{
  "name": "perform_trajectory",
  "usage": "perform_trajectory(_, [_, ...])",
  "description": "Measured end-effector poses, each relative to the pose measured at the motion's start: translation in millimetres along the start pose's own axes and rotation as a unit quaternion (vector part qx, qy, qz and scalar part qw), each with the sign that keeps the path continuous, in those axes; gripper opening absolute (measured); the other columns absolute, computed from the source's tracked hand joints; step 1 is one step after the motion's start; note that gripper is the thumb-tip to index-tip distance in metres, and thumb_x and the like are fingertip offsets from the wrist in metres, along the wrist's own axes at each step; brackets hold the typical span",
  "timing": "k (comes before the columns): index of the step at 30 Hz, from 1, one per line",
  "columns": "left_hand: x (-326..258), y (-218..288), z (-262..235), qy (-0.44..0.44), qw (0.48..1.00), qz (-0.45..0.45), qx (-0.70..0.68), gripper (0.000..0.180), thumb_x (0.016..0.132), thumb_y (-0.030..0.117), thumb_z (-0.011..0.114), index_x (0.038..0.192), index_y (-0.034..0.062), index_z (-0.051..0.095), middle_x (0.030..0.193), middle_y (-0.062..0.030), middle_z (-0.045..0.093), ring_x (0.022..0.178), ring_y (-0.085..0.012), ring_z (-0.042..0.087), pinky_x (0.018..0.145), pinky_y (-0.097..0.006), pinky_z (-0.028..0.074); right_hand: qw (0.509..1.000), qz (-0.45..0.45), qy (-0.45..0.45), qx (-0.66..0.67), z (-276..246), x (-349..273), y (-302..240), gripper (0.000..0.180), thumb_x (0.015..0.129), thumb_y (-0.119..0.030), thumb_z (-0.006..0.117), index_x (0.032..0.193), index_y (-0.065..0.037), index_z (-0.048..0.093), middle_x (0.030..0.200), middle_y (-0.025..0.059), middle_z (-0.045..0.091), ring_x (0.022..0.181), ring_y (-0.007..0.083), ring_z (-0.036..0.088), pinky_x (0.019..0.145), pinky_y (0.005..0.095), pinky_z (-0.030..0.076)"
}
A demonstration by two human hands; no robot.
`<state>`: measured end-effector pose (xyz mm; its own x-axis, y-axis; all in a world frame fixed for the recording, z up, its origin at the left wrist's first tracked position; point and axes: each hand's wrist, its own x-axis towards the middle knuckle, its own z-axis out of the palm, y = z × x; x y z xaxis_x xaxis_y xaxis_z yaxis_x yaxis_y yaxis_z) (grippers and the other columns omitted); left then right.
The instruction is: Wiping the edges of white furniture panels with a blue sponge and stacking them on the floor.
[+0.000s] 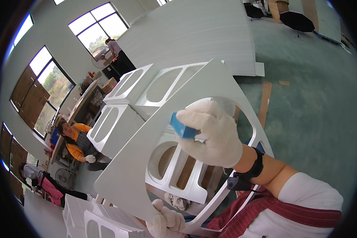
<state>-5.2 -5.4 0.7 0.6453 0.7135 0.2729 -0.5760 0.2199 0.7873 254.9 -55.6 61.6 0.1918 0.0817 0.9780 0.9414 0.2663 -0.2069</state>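
A large white panel with a wide oval cutout stands tilted before me. My right hand, in a white knit glove, is closed around a small blue block; the block is just in front of the panel, and whether it touches the panel I cannot tell. Lower down, my left hand, gloved likewise, is closed on the panel's lower rim beside the cutout. Through the oval shows another white panel with a round hole and slots, and a crumpled grey cloth by it.
White cut-out panels are stacked beyond, before a huge stack of white sheets. A person in orange sits at the left; two others are farther off. More panels stand at the lower left. A cardboard strip lies on the green floor.
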Motion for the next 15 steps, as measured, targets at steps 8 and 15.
perform_trajectory(8, [-0.2, -1.9, 3.3, -0.005, 1.000, 0.009, -0.009, 0.048, 0.103, 0.024, 0.057, 0.138, -0.0067, 0.045, 0.057, 0.0021, 0.034, 0.040, -0.0089, 0.030, 0.035, -0.027, 0.027, 0.994, 0.061, 0.044, -0.085, -28.6, -5.1, 30.5, 0.037, 0.081, -0.004, 0.075, 0.116, -0.004, 0.063, 0.105, 0.0111, 0.060, 0.088, 0.0202, 0.067, 0.070, 0.0280, 0.060])
perform_trajectory(15, [0.4, -2.1, 2.8, -0.012, 1.000, 0.002, -0.002, 0.051, 0.103, 0.025, 0.058, 0.141, -0.0061, 0.043, 0.059, 0.0016, 0.036, 0.040, -0.0092, 0.031, 0.036, -0.027, 0.028, 0.998, 0.055, 0.032, -0.029, -15.8, -3.3, 25.5, 0.037, 0.080, -0.006, 0.077, 0.115, -0.006, 0.064, 0.103, 0.0100, 0.061, 0.085, 0.0208, 0.067, 0.067, 0.0295, 0.059])
